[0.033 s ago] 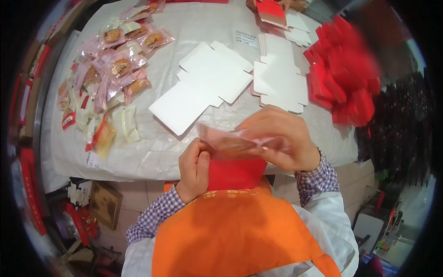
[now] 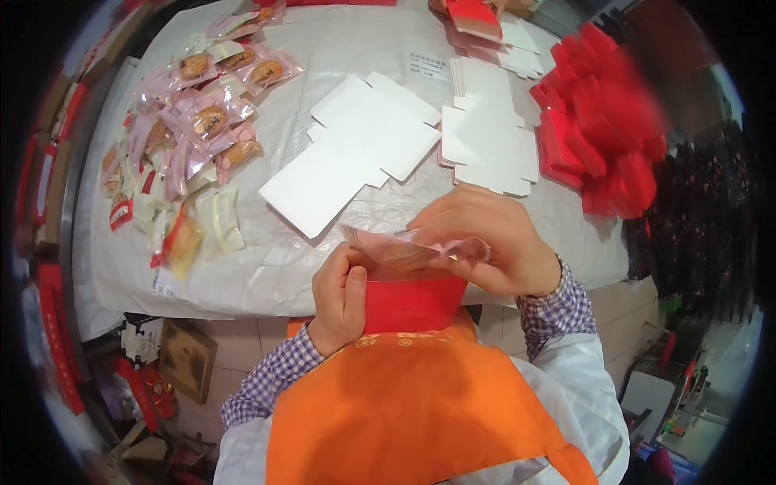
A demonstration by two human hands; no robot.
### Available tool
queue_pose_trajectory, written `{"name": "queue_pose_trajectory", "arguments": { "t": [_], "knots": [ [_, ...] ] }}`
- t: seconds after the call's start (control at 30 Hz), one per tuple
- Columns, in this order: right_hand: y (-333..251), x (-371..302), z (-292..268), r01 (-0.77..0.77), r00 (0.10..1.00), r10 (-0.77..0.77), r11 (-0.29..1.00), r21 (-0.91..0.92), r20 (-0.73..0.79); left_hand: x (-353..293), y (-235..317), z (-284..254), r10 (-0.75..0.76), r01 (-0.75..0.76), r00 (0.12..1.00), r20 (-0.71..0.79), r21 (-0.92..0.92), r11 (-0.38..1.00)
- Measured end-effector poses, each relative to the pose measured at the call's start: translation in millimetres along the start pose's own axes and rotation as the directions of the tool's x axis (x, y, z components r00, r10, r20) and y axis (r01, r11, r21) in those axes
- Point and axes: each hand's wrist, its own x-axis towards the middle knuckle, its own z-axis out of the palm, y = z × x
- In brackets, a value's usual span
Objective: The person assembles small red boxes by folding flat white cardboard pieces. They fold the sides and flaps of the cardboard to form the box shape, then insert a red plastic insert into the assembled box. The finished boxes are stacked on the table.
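A red box [image 2: 415, 305] is held upright against my orange apron, its top side open. My left hand [image 2: 339, 297] wraps round the left side of the box, fingers closed. Above the opening, my right hand [image 2: 485, 238] pinches the right end of a clear-and-pink wrapped pastry packet [image 2: 396, 249]. The packet's lower part sits within the mouth of the box, so its bottom is hidden. Just beyond my hands, a white unfolded box blank [image 2: 347, 153] lies on the covered table.
Wrapped cookies [image 2: 206, 117] and small packets are heaped at the left. A stack of box blanks [image 2: 487, 133] lies right of centre, beside piled red boxes [image 2: 598, 121]. At the far edge another person's hand [image 2: 499, 6] holds a red box [image 2: 475, 20].
My right hand has lowered the wrapped pastry packet slightly into the red box. My left hand keeps its place on the box.
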Motion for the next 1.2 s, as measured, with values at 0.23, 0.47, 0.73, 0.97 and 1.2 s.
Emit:
{"name": "queue_pose_trajectory", "arguments": {
  "t": [0.23,0.47,0.73,0.97,1.2],
  "knots": [
    [0,2,-10,-0.015,0.977,0.046,0.989,-0.15,0.21,2,8,6,-0.021,0.021,0.999,0.035,0.017,1.0],
    [-9,8,11,0.131,0.947,-0.004,0.918,-0.373,0.321,3,12,6,-0.052,0.047,0.996,0.077,0.064,0.997],
    [0,12,25,0.049,0.95,0.005,0.985,-0.163,0.314,-1,-1,10,-0.046,0.046,0.999,-0.009,0.039,0.998],
    [34,-64,48,-0.318,0.726,0.548,0.804,0.503,-0.415,-6,-13,-2,-0.062,0.062,0.998,0.0,-0.021,0.998],
    [45,-87,57,-0.572,0.693,0.715,0.471,0.672,0.089,4,-8,3,-0.015,0.012,0.999,0.039,0.08,0.997]
  ]
}}
